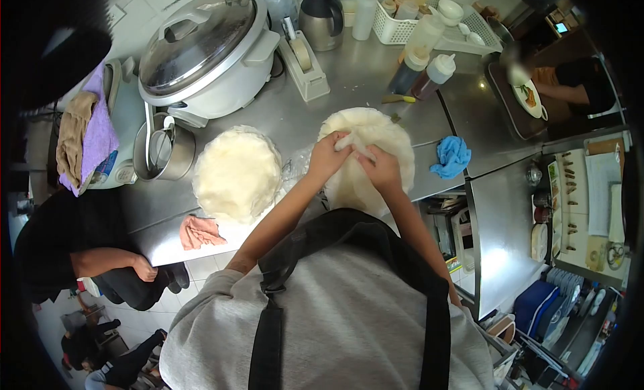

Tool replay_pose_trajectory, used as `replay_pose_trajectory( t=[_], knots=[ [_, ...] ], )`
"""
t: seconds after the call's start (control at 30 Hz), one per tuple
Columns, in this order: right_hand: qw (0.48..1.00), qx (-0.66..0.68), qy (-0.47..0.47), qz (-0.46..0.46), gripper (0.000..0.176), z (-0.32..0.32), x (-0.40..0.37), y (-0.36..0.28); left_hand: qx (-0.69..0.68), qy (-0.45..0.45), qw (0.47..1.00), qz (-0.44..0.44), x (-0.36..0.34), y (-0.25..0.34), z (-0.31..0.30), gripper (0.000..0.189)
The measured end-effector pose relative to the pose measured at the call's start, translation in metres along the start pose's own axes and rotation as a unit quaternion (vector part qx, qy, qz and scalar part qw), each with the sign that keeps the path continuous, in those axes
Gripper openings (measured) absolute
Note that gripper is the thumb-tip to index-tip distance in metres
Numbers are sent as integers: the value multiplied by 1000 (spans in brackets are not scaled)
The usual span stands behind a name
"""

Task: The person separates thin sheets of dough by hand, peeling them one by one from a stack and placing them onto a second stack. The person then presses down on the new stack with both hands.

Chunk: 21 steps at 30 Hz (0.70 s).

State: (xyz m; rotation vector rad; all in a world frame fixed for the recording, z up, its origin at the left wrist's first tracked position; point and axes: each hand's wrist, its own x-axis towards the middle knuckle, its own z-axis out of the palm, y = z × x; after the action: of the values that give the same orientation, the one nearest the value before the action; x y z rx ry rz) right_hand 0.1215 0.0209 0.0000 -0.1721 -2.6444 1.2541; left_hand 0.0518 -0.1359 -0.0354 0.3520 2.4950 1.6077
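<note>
Two round stacks of thin, pale sheets that look like dough wrappers lie on the steel counter. Over the right stack (396, 131), both hands are closed on the raised edge of a thin pale wrapper (354, 143). My left hand (327, 155) pinches it on one side and my right hand (380, 167) on the other, close together. Beside my left forearm sits the left stack (236, 172). Crumpled clear plastic (296, 165) lies between the stacks.
A large rice cooker (204, 61), a steel pot (163, 148) and a tape dispenser (305, 64) stand at the back left. Squeeze bottles (435, 78) are behind the right stack. Blue cloth (451, 156) and pink cloth (200, 233) lie on the counter. Another person's arm (111, 262) is at left.
</note>
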Motion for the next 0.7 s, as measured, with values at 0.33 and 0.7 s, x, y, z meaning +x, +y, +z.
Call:
replay_pose_trajectory(
  t=[0.33, 0.7],
  knots=[
    [991, 19, 14, 129, 35, -65, -1, 62, -74, 14, 992, -97, -11, -22, -10, 36],
    [963, 107, 41, 244, 29, -166, -46, 73, -67, -39, 992, -101, -13, -10, 13, 36]
  ],
)
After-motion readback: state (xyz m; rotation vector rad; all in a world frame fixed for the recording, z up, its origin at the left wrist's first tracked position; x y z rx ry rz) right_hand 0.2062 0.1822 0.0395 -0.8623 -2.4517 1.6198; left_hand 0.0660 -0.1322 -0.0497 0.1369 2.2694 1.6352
